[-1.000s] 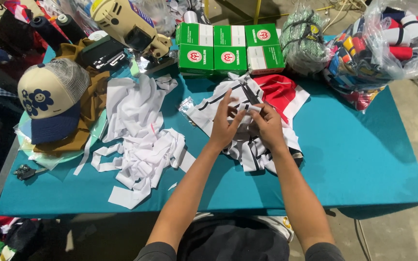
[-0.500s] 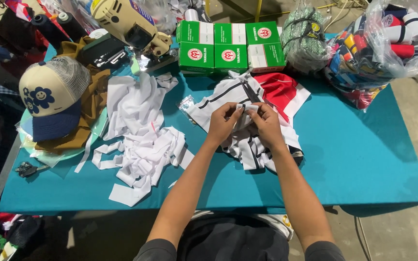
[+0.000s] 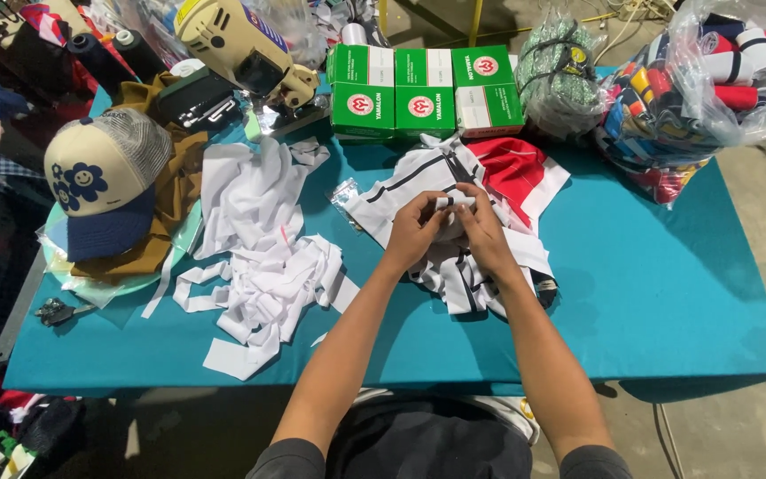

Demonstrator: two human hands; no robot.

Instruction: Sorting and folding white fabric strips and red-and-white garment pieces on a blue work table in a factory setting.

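White cloth with dark stripes fills both your hands: your left hand (image 3: 414, 232) and right hand (image 3: 482, 232) meet over the heap of white, black-striped fabric pieces (image 3: 454, 257) near the middle of the teal table top (image 3: 667, 293), fingers closed on a small folded white strip (image 3: 450, 203) pinched between them. You seem to be mid-fold or sorting one piece off the heap. Any further move calls for a firm pinch, so the fold does not spring open, and a lift clear of the loose layers beneath.

A red cloth panel (image 3: 516, 168) lies just behind the heap. To your left sprawls a pile of plain white fabric offcuts (image 3: 263, 257), and beyond it a cream and navy cap (image 3: 104, 182) rests on brown cloth. Green and white cardboard boxes (image 3: 418, 89) line the far edge beside a clear plastic bag of coloured rolls (image 3: 702, 80). Bare concrete floor shows to the right.
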